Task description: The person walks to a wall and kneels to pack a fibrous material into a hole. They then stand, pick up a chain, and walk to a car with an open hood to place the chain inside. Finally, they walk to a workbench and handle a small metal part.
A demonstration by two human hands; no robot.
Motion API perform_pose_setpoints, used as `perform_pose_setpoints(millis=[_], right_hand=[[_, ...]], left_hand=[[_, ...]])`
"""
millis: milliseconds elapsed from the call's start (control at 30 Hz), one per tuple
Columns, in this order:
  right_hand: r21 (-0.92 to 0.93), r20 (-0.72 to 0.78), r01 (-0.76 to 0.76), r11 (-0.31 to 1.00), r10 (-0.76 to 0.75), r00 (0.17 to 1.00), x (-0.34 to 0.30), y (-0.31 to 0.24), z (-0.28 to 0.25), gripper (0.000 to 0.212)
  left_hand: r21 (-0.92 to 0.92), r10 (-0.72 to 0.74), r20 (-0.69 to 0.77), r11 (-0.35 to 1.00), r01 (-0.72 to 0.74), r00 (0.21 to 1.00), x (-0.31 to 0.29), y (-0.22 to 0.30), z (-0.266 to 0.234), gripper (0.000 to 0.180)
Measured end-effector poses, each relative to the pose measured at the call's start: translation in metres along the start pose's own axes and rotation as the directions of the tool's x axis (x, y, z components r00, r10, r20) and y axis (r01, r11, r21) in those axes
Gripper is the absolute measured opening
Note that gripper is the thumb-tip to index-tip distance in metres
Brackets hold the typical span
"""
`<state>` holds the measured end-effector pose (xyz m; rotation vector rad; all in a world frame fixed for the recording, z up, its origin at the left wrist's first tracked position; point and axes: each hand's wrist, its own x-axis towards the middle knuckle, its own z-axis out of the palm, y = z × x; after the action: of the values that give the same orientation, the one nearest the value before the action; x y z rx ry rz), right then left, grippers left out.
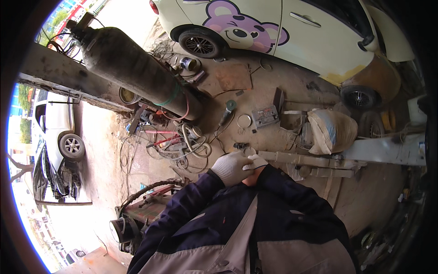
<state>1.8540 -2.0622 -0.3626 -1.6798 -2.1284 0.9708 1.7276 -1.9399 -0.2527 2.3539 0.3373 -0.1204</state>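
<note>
In front of my chest, my two hands meet. My left hand (230, 169) wears a white knit work glove, and its fingers are closed at the edge of another white glove (258, 161). That second glove covers part of my right hand (250, 178), where bare skin shows below the white fabric. My right fingers are mostly hidden, so their pose is unclear. Just beyond the hands, a small dark object (241, 145) lies on the floor. Farther off are an angle grinder (229, 107) with a cord, a metal ring (244, 121) and a grey car battery (265, 116).
A tall gas cylinder (132, 64) leans at the left, above tangled hoses (191, 141). Metal beams (296, 159) and a stuffed sack (331, 130) lie to the right. A cream car (315, 41) with a bear decal stands beyond; a white car (57, 118) is outside.
</note>
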Motion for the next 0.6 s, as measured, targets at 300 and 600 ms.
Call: perform_pose_setpoints(millis=[300, 600], right_hand=[[-0.001, 0.054, -0.090, 0.996, 0.090, 0.994, 0.077, 0.098, -0.070, 0.032], [-0.255, -0.110, -0.082, 0.963, 0.056, 0.992, 0.242, 0.151, -0.189, 0.043]], left_hand=[[0.127, -0.019, 0.022, 0.992, 0.017, 1.000, 0.129, -0.082, -0.037, 0.015], [-0.169, -0.122, -0.190, 0.981, 0.090, 0.974, 0.210, -0.148, -0.169, 0.021]])
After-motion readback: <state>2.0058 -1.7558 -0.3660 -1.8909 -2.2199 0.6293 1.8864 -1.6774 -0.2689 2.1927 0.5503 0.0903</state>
